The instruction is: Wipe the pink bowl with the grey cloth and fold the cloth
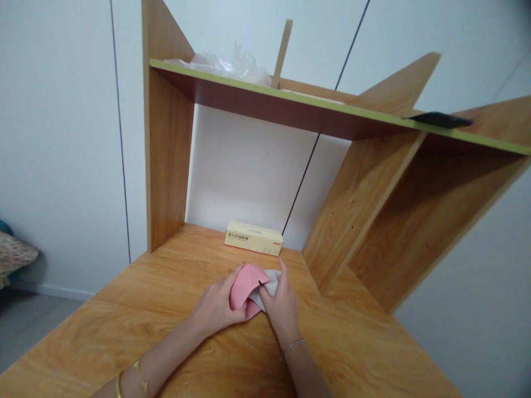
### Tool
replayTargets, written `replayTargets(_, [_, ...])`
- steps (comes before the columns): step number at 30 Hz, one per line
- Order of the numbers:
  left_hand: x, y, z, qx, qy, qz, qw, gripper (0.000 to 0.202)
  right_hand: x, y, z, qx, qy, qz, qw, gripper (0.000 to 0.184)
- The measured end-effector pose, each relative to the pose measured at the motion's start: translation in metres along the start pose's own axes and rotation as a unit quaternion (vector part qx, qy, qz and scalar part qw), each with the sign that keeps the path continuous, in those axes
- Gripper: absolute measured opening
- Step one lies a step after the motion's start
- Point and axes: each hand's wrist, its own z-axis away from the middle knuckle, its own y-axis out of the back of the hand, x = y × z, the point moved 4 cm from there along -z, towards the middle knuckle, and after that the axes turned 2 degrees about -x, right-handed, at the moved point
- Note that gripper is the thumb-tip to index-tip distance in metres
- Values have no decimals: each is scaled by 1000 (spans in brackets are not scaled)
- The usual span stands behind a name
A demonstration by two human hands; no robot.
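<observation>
The fingers of the left hand (215,307) curl around the rounded fold of a pink cloth (241,288) and are closed on it. The right hand (282,308) meets it from the other side. Its fingers pinch a grey layer (271,281) that shows from under the pink, with the forefinger raised above it. Whether the grey is a second cloth or the other face of the same one cannot be told.

The bundle sits between the two hands, low over the wooden desk (166,309), near the middle of its top. A gold bracelet (139,377) circles the left wrist and a thin silver bracelet (292,346) the right.

Just behind the hands, against the white wall, a long cream box (254,237) lies flat on the desk. Wooden side panels rise at left and right and carry an upper shelf (290,108). On it lie a crumpled clear plastic bag (232,63) at the left and a dark flat object (440,119) at the right.
</observation>
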Motion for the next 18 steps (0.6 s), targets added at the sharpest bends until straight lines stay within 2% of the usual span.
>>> replayTargets(3, [-2, -1, 0, -16, -6, 22, 1000, 75, 1, -5, -1, -73, -24, 4, 997, 68])
replayTargets(5, [-4, -2, -1, -21, -10, 33, 999, 73, 1, -7, -1, -86, -20, -18, 996, 66])
replayTargets(9, [-10, -3, -3, -5, -5, 59, 998, 69, 5, -13, 0, -62, -34, -127, 989, 62])
replayTargets(13, [-13, -10, -4, 22, 2, 104, 994, 84, 9, -19, 3, -28, -76, -218, 973, 64])
replayTargets(15, [-12, -14, -4, 33, -14, 120, 992, 92, 8, -19, 4, 2, -90, -248, 965, 63])
replayTargets(18, [-10, -18, -3, 42, -46, 148, 987, 85, 6, -19, 5, 30, -94, -293, 951, 62])
